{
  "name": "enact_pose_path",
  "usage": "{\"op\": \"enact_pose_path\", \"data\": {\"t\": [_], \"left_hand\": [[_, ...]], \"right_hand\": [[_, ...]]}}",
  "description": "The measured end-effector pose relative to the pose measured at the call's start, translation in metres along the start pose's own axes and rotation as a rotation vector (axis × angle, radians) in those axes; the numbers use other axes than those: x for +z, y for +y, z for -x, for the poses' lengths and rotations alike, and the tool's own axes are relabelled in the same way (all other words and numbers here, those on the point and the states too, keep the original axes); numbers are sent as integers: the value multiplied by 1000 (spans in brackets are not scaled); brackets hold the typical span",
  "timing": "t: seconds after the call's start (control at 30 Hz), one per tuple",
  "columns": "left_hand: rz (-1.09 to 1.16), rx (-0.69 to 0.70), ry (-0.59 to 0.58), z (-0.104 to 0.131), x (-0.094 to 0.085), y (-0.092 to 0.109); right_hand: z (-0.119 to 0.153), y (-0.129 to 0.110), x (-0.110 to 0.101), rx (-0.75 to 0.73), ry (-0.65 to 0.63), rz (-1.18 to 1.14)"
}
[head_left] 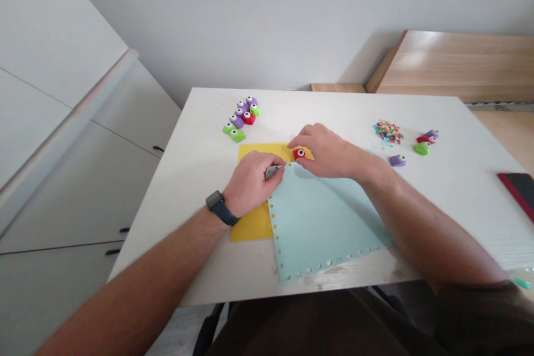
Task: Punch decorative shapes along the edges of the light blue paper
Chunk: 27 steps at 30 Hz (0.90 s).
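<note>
A light blue sheet of paper [329,217] has small punched holes along its left and bottom edges. My left hand [256,178], wearing a dark watch [222,207] at the wrist, pinches the sheet's upper left corner between thumb and fingers. A small red craft punch [298,154] with a white button is at the top edge, close to that corner. My right hand [321,150] is around this punch, thumb on the near side and fingers on the far side. Under the blue paper lies a yellow sheet [250,225], partly covered.
Several purple, green and red craft punches [237,134] are grouped at the back left of the white table [187,161]. Coloured paper bits [387,132] form a pile at the back right. Near it are a purple punch [397,161] and other punches [422,148]. A dark red-edged object [517,192] lies far right.
</note>
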State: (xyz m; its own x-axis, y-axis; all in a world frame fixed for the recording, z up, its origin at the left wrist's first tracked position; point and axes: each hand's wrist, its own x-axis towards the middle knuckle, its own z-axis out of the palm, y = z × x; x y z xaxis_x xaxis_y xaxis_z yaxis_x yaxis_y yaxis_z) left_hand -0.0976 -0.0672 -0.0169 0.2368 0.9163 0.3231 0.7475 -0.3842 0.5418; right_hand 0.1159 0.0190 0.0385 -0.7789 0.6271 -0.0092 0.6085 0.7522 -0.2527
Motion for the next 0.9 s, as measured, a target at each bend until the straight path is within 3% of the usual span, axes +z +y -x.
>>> {"op": "enact_pose_path", "data": {"t": [0.3, 0.9], "left_hand": [[9, 81, 30, -1, -1, 1], [-58, 104, 53, 0, 5, 0]], "right_hand": [[-5, 1, 19, -31, 88, -91], [-8, -2, 20, -86, 59, -189]]}}
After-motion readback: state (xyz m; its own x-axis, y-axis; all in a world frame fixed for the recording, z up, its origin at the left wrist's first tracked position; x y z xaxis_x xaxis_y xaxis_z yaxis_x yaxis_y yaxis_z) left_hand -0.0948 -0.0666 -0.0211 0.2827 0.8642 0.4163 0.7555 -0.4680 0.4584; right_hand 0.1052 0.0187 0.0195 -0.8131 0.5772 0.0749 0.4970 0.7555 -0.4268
